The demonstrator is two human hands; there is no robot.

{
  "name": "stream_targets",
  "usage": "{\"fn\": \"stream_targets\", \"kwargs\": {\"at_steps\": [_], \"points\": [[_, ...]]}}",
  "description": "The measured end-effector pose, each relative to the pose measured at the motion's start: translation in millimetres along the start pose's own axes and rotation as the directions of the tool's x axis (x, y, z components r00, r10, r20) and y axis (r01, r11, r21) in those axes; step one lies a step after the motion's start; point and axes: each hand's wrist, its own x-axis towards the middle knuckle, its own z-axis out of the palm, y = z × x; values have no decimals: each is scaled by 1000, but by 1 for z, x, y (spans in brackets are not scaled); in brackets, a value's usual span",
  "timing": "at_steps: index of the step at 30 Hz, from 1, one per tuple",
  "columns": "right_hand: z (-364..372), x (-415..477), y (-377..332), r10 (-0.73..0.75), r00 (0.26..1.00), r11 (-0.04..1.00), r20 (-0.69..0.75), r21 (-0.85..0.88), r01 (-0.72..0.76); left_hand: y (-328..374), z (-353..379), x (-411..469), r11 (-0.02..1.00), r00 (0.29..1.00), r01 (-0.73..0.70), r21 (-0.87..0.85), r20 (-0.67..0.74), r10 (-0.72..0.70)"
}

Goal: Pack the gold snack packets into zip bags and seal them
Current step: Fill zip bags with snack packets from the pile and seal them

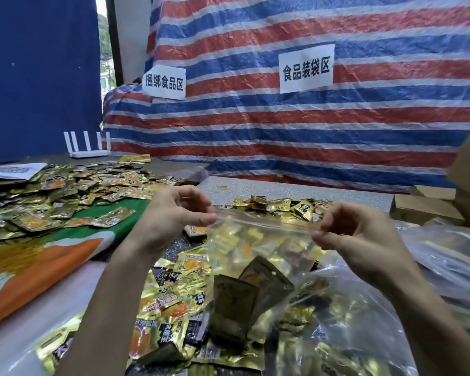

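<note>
Striped tarp [364,131] with two paper signs [305,68], white router [88,151], cardboard boxes [426,210].

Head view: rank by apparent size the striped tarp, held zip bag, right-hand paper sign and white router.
1. striped tarp
2. zip bag, though nearness to the camera enlarges it
3. paper sign
4. white router

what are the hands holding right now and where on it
Both hands hold one clear zip bag of gold packets by its top zip strip. The left hand pinches the strip's left end, and the right hand pinches its right end.
</note>
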Motion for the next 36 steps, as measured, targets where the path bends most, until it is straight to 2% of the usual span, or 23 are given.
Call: {"fn": "stream_targets", "kwargs": {"at_steps": [3, 5, 6, 8, 11, 13, 19, 23, 26, 29, 33, 36], "points": [[-2, 0, -2, 30, 999, 1000, -15, 0, -30, 5, 3, -3, 999, 1000, -24, 23, -16, 24], [-4, -1, -6, 62, 997, 997, 49, -49, -59, 9, 6, -6, 998, 998, -47, 37, -30, 49], [-4, -2, -9, 49, 995, 993, 85, -116, -39, 10, 8, -8, 997, 998, -62, 46, -31, 63], [1, -7, -18, -61, 989, 964, 132, -250, 92, 15, 14, -12, 993, 995, -97, 67, -14, 98], [20, -18, -35, -256, 954, 910, 154, -294, 292, 21, 27, -18, 981, 985, -171, 87, 42, 168], [32, -23, -41, -324, 929, 879, 178, -306, 366, 25, 33, -22, 969, 972, -221, 110, 110, 209], [35, -23, -42, -306, 927, 903, 219, -240, 355, 34, 40, -33, 940, 933, -302, 158, 249, 258], [37, -23, -41, -330, 920, 899, 211, -229, 374, 33, 38, -33, 931, 923, -317, 181, 283, 259], [41, -24, -39, -323, 925, 902, 201, -229, 365, 33, 36, -32, 899, 900, -351, 263, 361, 246], [45, -25, -38, -334, 922, 903, 195, -215, 372, 31, 30, -32, 853, 883, -357, 381, 437, 174], [46, -26, -39, -344, 917, 908, 201, -179, 379, 30, 22, -32, 873, 875, -306, 381, 473, 100], [47, -26, -39, -343, 913, 905, 222, -181, 385, 26, 22, -31, 798, 857, -348, 492, 513, 58]]}}
